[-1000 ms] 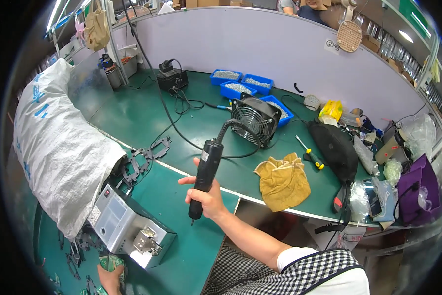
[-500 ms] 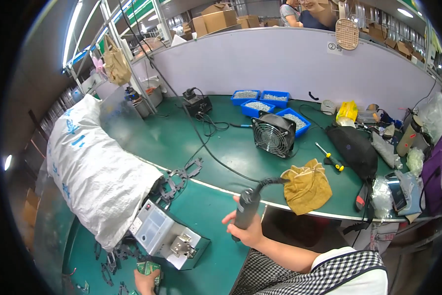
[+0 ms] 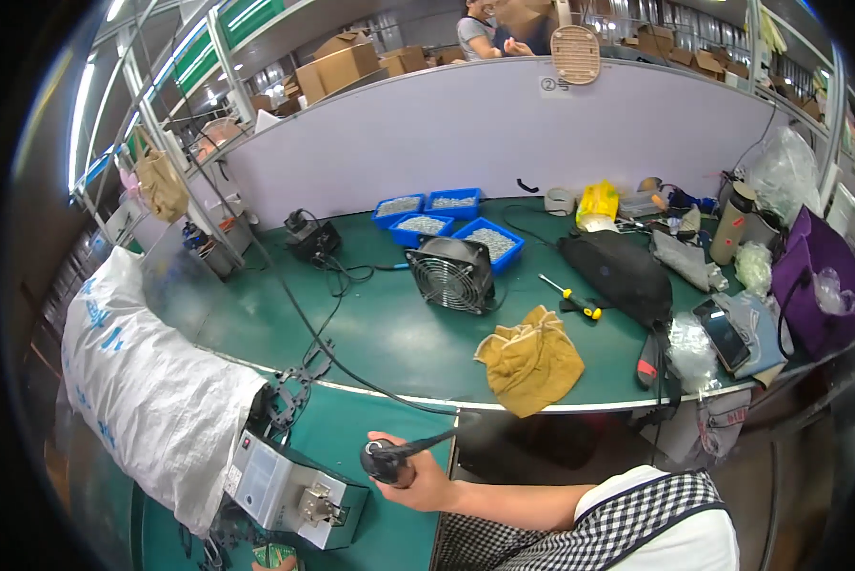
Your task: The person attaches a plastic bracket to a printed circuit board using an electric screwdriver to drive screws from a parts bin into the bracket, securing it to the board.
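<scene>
**Electric screwdriver coming down beside the grey machine box**

Watching this remotely, starting from the hands: my right hand (image 3: 418, 481) is wrapped tight around a black corded electric screwdriver (image 3: 386, 462), fingers fully closed on the grip. It sits just right of the small grey machine box (image 3: 294, 493) on the green mat (image 3: 389, 428). The left hand (image 3: 275, 563) barely peeks in below that box at the frame edge, next to something green, and I can't tell whether it's gripping or loose.

My take on doing this bit well: keep the driver upright and mind the black cable (image 3: 285, 295) running up behind the box, since slack could snag on the black frame parts (image 3: 289, 395) just above it.

Left of the box lies a big white woven sack (image 3: 142, 390); well beyond it are a desk fan (image 3: 451, 276) and yellow cloth (image 3: 530, 360).
</scene>
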The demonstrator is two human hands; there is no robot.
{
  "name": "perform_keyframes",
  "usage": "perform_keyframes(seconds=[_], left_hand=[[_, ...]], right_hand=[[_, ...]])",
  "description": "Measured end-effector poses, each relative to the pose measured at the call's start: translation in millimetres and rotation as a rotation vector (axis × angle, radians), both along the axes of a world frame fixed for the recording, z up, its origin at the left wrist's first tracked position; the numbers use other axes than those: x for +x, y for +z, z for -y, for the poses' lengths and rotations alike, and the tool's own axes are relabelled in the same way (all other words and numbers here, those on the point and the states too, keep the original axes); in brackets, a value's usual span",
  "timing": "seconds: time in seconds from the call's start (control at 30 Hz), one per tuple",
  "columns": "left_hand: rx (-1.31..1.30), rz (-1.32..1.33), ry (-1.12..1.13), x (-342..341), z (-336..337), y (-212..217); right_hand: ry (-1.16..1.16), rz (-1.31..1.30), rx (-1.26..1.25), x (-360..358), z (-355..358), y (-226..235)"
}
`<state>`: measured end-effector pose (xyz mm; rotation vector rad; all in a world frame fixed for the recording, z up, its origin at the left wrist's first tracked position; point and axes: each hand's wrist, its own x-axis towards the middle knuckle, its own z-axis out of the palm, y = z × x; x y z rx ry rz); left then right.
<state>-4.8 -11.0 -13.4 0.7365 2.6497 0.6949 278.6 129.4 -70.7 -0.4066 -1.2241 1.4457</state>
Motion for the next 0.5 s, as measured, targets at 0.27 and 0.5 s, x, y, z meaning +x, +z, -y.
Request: perform_keyframes(seconds=[0.27,0.5], left_hand=[[0.042,0.091,0.003,-18,1,-20],[-0.056,-0.02,0.005,-27,-1,-24]], right_hand=[[-0.054,0.172,0.132,0,-1,5],[-0.126,0.027,0.215,-4,-4,12]])
